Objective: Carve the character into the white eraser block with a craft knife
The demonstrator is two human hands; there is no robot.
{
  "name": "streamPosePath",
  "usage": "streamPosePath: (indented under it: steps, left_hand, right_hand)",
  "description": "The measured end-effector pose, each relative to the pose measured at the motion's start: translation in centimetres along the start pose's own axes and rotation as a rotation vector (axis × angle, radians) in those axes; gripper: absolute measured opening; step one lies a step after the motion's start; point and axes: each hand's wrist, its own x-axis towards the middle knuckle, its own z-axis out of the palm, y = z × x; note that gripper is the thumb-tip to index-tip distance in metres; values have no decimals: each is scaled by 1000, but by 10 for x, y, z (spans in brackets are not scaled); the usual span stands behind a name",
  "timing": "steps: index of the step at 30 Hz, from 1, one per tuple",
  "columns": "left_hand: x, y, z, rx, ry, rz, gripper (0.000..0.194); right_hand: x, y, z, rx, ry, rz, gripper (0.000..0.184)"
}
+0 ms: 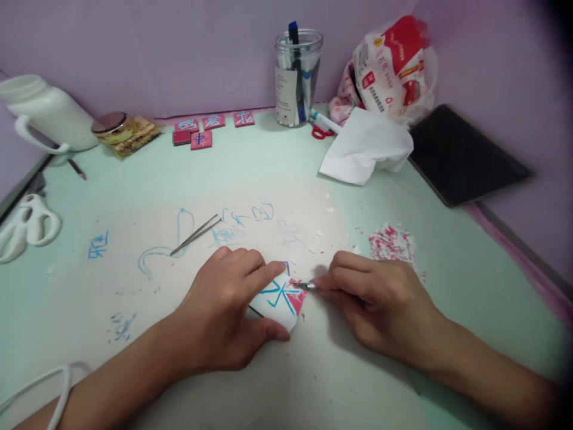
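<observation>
Head view: the left hand (228,310) is clamping the tile (274,307) at opposite edges, thumb and fingers closing to its width. The right hand (380,298) is pinching the knife (310,286) tightly, its tip meeting the pink corner. The tile is lying low over the table (340,382), between the hands. Risk, in my judgement: the tip is pointing towards the left fingers, so a slip could be nicking them; uneven pressure could be gouging the pink. One corner is pointing towards the right hand; the fingers are hiding too much to fix a long axis.
</observation>
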Motion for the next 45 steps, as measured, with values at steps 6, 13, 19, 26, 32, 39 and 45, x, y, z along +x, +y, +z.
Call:
streamPosePath:
  steps: [6, 13, 19, 26, 32, 39, 45]
  left_hand:
    - [1, -1, 0, 3, 18, 32, 57]
    - [1, -1, 1, -16, 9, 38, 55]
    - [-1, -1, 0, -22, 5, 39, 56]
    - [0, -3, 0, -18, -6, 60, 56]
    - [0, -3, 1, -22, 15, 71, 55]
    - [-1, -4, 2, -35, 14, 71, 54]
    - [1, -6, 2, -34, 2, 74, 55]
  right_hand:
    - [3, 8, 0, -5, -5, -89, 20]
    - [9, 18, -2, 41, -41, -172, 22]
    - [9, 19, -3, 57, -68, -195, 23]
    - [11, 15, -4, 56, -87, -146, 22]
    - [13, 13, -8, 113, -148, -133, 22]
    - [11, 18, -8, 147, -182, -145, 17]
    - [13, 22, -12, 308, -173, -112, 11]
